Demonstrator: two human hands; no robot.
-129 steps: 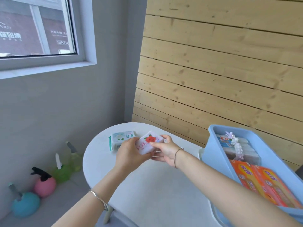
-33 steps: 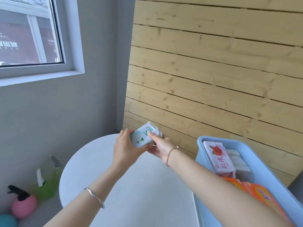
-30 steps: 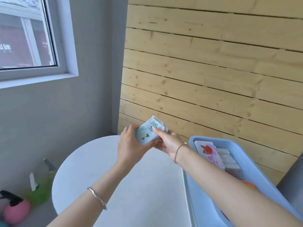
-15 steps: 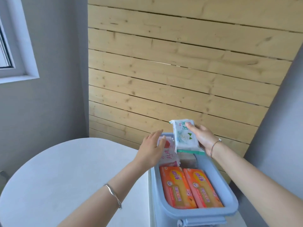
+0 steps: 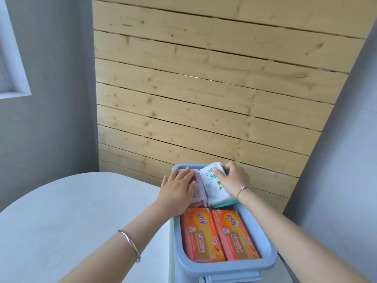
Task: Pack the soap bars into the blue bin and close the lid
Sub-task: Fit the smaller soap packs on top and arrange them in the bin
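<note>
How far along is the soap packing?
Done: two orange soap packs lie side by side in the near half of the blue bin. In hand: the right hand grips a green-and-white bar at the bin's far end, while the left hand presses flat on the pink bar beside it. Left: settle both bars, then close the lid, which is not on the bin.

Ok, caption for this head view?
Left hand presses the pink-print bar, right hand grips the green-print bar, in the blue bin behind two orange packs.
</note>
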